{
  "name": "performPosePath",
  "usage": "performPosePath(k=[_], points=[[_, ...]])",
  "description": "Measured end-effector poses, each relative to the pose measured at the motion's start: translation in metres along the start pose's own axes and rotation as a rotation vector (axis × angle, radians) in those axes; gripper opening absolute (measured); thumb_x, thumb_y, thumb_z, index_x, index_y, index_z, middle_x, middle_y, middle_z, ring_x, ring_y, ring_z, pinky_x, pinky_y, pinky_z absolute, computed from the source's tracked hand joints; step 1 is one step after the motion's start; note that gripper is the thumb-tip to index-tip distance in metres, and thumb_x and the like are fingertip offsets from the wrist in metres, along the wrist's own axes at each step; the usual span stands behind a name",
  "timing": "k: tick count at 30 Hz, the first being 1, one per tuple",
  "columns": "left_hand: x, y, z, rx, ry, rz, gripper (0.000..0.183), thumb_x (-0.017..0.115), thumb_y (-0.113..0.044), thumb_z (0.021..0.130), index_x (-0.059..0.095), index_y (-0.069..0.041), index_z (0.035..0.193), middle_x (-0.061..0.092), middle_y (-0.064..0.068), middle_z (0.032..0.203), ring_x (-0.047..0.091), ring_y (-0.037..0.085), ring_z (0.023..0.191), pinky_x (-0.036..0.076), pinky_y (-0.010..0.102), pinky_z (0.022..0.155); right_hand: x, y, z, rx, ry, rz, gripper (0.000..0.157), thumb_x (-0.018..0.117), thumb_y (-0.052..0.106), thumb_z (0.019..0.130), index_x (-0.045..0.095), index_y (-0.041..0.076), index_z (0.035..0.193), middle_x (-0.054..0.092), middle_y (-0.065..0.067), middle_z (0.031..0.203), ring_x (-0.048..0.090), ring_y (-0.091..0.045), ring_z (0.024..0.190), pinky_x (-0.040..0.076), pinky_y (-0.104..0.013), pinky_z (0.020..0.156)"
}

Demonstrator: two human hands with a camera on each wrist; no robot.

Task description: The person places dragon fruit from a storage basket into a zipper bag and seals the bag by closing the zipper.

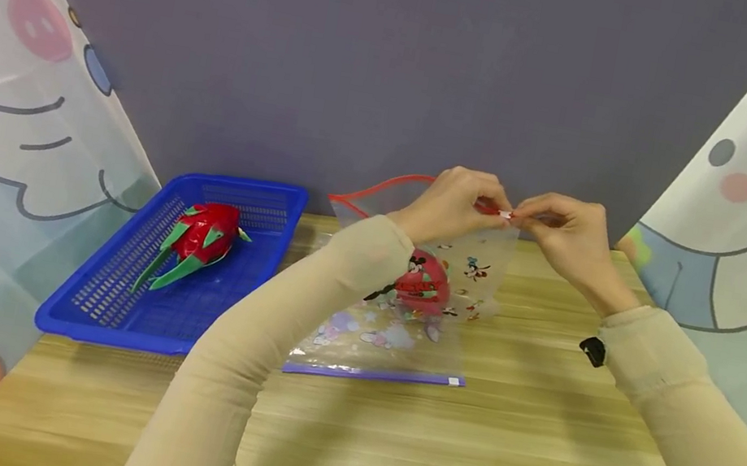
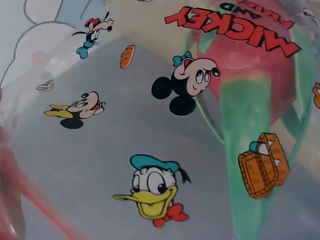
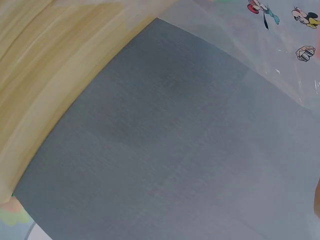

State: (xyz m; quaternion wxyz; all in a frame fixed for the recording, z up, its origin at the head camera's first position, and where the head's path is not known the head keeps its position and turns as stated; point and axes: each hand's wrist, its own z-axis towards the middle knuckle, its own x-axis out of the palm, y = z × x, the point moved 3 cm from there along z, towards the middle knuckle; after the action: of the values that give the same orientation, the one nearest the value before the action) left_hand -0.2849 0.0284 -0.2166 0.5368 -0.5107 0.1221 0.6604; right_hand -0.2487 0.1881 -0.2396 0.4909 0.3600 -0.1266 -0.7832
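Note:
A clear zip bag (image 1: 475, 293) with cartoon prints hangs upright from both hands. Its red zip strip (image 1: 389, 182) bows apart on the left side. My left hand (image 1: 454, 201) pinches that strip close to its right end, beside a white slider (image 1: 506, 214). Thumb and fingertips of my right hand (image 1: 570, 233) pinch the strip's right corner, right at the slider. Through the film shows a pink-red dragon fruit (image 2: 250, 75) with green leaves, inside the bag. In the right wrist view only a print-covered part of the bag (image 3: 280, 45) shows.
A second clear bag (image 1: 374, 340) with a purple zip lies flat on the wooden table (image 1: 454, 461), below the held one. On the left stands a blue basket (image 1: 293, 228) holding a shiny red dragon fruit (image 1: 208, 234) with green leaves. A grey panel (image 1: 402, 65) rises behind.

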Motion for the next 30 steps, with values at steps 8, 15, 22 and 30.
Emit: performPosePath(k=[8,15,22,30], points=[[-0.004,0.009,-0.004,0.001,-0.067,-0.028,0.012,0.07,-0.019,0.081,0.074,-0.011,0.089,0.069,-0.002,0.085,0.059,0.004,0.071,0.045,0.015,0.063,0.007,0.022,0.003,0.065,-0.023,-0.017,0.011,0.065,-0.01,0.077,0.07,-0.001,0.075,0.069,-0.008,0.075,0.059,0.007,0.063,0.043,-0.01,0.052],[-0.008,0.015,-0.005,-0.049,-0.052,-0.069,0.014,0.071,-0.019,0.08,0.074,-0.011,0.09,0.069,-0.002,0.084,0.059,0.004,0.071,0.045,0.015,0.063,0.008,0.029,0.005,0.107,-0.019,-0.039,0.008,0.067,-0.005,0.078,0.071,0.002,0.075,0.069,-0.004,0.074,0.057,0.008,0.058,0.039,-0.012,0.047],[-0.015,0.019,-0.009,-0.018,-0.072,-0.071,0.013,0.072,-0.018,0.079,0.074,-0.009,0.089,0.068,-0.002,0.082,0.058,0.004,0.07,0.045,0.017,0.063,0.011,0.025,0.008,0.123,-0.061,0.041,0.008,0.064,-0.008,0.078,0.07,-0.003,0.076,0.066,0.011,0.07,0.056,0.006,0.057,0.039,-0.012,0.047],[-0.016,0.026,-0.017,-0.061,-0.036,-0.027,0.012,0.071,-0.018,0.08,0.075,-0.011,0.089,0.068,-0.002,0.081,0.058,0.005,0.069,0.044,0.018,0.062,0.009,0.022,0.003,0.184,-0.064,0.053,0.006,0.06,-0.01,0.08,0.067,-0.011,0.081,0.06,0.026,0.066,0.059,0.007,0.061,0.038,-0.01,0.047]])
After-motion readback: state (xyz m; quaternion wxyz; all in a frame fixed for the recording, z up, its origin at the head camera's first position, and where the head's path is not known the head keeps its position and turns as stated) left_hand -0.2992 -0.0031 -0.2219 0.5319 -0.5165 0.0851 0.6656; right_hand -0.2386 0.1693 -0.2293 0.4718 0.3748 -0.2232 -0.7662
